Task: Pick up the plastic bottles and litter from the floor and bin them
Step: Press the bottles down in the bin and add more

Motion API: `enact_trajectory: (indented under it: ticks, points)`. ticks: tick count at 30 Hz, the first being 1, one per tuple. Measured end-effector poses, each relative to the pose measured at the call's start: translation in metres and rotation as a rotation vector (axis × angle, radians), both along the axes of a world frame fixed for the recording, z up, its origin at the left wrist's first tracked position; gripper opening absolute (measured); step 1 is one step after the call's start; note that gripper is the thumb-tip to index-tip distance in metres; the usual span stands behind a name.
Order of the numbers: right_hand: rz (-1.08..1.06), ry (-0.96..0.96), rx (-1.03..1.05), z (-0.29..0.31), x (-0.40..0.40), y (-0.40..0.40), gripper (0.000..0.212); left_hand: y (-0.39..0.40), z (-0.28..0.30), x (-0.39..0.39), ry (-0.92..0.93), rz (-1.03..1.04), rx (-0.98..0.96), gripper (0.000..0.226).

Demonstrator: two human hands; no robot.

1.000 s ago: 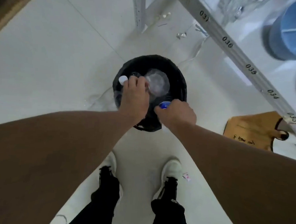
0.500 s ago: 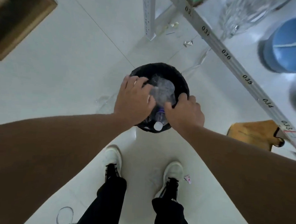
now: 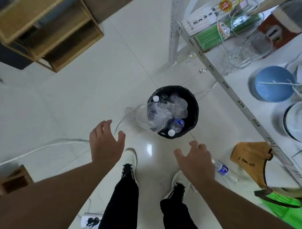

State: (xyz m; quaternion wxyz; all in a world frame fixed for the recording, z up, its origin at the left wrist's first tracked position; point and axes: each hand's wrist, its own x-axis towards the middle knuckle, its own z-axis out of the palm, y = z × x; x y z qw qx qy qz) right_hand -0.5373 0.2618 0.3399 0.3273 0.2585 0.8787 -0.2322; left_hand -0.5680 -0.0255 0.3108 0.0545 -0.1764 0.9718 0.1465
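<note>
A round black bin stands on the white floor ahead of my feet. It is stuffed with crushed clear plastic bottles, one with a blue label and a white cap. Clear plastic spills over the bin's left rim. My left hand hovers open, below and left of the bin. To the bin's lower right my right hand is raised with fingers spread and empty. Another plastic bottle with a blue label lies on the floor just right of my right hand.
A white shelf rack runs along the right, holding a blue bowl and glassware. A wooden board leans under it, with a green bag nearby. A wooden cabinet is at upper left. A power strip lies near my feet.
Both hands have let go of the bottles and pulled back from the bin, fingers opening. The bottles now sit in the bin. The camera has risen, showing more of the room.
</note>
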Motion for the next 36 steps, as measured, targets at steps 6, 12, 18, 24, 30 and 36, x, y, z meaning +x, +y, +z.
enact_trajectory:
  ticks: [6,12,18,24,30,36]
  points:
    - [0.0,-0.146,-0.061,0.026,0.038,-0.021,0.081,-0.034,0.034,0.046,-0.182,0.115,0.036,0.068]
    - [-0.089,-0.206,-0.088,0.05,0.058,-0.083,0.086,-0.067,0.037,0.059,-0.267,-0.011,0.099,0.078]
    - [-0.246,-0.239,-0.047,0.037,0.077,-0.144,0.088,-0.125,0.018,0.042,-0.36,-0.206,0.14,0.081]
    - [-0.437,-0.218,-0.037,0.017,0.095,-0.189,0.087,-0.172,0.003,0.01,-0.316,-0.412,0.054,0.08]
    - [-0.56,-0.254,-0.048,-0.01,0.13,-0.191,0.084,-0.155,-0.038,-0.01,-0.384,-0.496,0.046,0.086]
    - [-0.636,-0.285,-0.068,-0.106,0.169,-0.171,0.097,-0.108,-0.127,-0.027,-0.394,-0.674,-0.024,0.09]
